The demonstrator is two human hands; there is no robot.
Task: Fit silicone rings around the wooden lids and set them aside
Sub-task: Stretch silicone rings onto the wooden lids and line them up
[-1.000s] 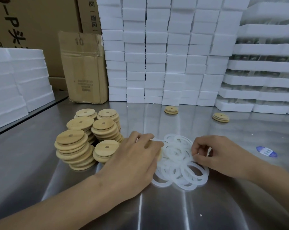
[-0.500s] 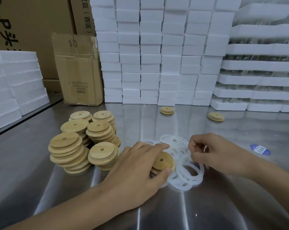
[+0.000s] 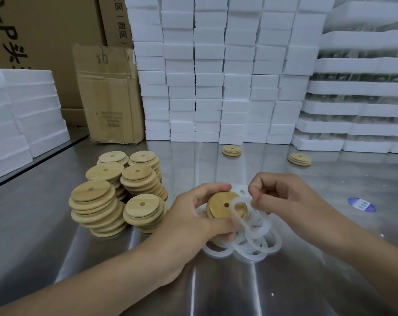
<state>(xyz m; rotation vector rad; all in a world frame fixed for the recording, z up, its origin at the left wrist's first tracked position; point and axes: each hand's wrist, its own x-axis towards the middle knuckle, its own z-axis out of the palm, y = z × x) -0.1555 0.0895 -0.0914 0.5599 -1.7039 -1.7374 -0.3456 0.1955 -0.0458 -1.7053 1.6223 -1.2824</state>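
Lid [image 3: 221, 204] is gripped in the left hand [image 3: 193, 216], tilted toward the right hand [image 3: 284, 201], which pinches a ring [image 3: 239, 198], likely to stretch around it.

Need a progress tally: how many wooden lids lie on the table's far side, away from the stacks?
2. One lid sits before the foam blocks; the other lid lies to its right, near the foam trays. None seems hidden.

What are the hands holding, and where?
Left hand grips a wooden lid by its rim; right hand pinches a silicone ring at its edge.
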